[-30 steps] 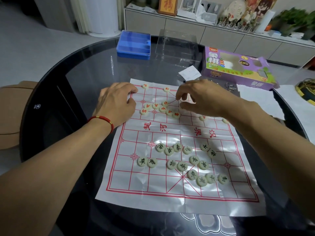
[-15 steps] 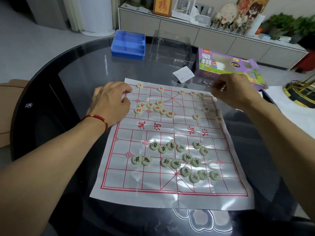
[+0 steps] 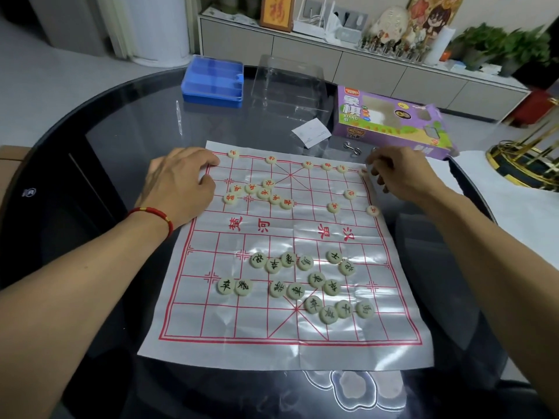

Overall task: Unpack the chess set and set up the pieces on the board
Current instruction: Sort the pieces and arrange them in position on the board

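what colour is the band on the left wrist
Red wrist band, seen in the head view.

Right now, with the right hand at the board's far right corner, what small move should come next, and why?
Probably the right hand lets go of the round cream red-lettered piece at that corner of the glossy red-lined sheet board, then reaches for the loose red-lettered cluster: several back-row points lie bare.

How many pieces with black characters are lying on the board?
16 black pieces, all on the board's near half: two at the left, six across the upper cluster, four in the middle, four lowest at right. None seems hidden.
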Available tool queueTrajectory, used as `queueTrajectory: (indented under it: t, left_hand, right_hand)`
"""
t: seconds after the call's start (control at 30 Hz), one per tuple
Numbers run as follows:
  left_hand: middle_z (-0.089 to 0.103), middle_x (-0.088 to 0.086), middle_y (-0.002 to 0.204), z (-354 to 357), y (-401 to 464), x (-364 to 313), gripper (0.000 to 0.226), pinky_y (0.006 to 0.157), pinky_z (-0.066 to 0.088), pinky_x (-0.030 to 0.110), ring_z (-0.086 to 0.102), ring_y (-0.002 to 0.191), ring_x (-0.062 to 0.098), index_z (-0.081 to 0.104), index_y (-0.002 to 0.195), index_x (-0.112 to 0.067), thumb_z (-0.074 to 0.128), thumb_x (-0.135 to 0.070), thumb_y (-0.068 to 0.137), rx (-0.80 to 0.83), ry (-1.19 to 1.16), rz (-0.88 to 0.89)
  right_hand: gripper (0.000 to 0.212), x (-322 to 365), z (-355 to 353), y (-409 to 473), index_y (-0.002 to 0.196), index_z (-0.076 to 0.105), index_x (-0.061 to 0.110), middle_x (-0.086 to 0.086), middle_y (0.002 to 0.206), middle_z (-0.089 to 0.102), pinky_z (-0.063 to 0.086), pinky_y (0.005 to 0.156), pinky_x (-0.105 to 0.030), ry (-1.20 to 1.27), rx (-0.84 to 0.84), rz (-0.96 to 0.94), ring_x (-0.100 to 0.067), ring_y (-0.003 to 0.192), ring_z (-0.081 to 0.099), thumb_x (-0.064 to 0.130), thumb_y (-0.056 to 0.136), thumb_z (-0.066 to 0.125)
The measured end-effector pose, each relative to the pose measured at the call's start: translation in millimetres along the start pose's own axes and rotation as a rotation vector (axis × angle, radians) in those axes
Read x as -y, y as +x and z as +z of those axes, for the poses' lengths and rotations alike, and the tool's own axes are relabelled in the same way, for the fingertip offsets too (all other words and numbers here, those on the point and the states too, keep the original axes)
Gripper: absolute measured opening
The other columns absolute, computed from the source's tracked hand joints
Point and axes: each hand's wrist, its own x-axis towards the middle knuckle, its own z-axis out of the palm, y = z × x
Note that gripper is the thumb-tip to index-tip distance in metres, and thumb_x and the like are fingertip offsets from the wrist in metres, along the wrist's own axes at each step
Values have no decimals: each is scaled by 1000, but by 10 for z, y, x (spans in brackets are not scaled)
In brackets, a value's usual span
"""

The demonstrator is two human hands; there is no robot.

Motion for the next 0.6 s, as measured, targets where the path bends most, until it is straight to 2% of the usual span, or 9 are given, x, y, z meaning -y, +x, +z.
queueTrajectory:
  t: [0.07,0.2,0.27,0.37,0.53,0.6]
  left_hand:
    - [59,-1,134,6,3,0,31,115,24,48,48,127,22,60,126,-21,55,-17,96,3,3,2]
    - [59,0,133,10,2,4,31,115,24,49,49,127,23,59,126,-21,55,-17,96,5,2,2]
    - [59,0,133,10,2,8,31,115,25,49,49,127,23,59,126,-21,55,-17,96,5,3,5]
    - [59,0,133,8,5,15,31,115,25,49,49,127,22,59,126,-21,55,-18,96,5,4,3]
    - [59,-1,133,11,5,11,31,115,24,48,49,127,22,59,126,-22,55,-18,96,6,1,-2]
    - [59,0,133,11,4,10,31,115,25,48,49,126,22,59,126,-22,56,-18,96,4,1,-2]
  right_hand:
    - [23,-10,-25,-32,117,69,13,-5,102,67,55,62,-28,-21,26,-76,-18,73,64,9,102,53]
    - [27,5,-43,-57,117,71,15,1,100,63,55,72,-29,-35,77,-140,-18,84,62,5,93,67]
    - [24,-2,-36,-49,116,71,14,-4,103,67,58,73,-32,-42,69,-139,-19,84,63,7,93,68]
    - [22,-8,-15,-35,115,71,10,-11,107,69,55,72,-28,-49,50,-108,-21,83,63,13,93,69]
    - [23,25,-5,-35,111,72,8,-9,101,70,60,74,-36,-44,40,-86,-21,81,65,22,92,70]
    - [23,45,0,-43,110,71,8,-7,100,68,57,72,-33,-38,36,-75,-21,83,63,22,92,70]
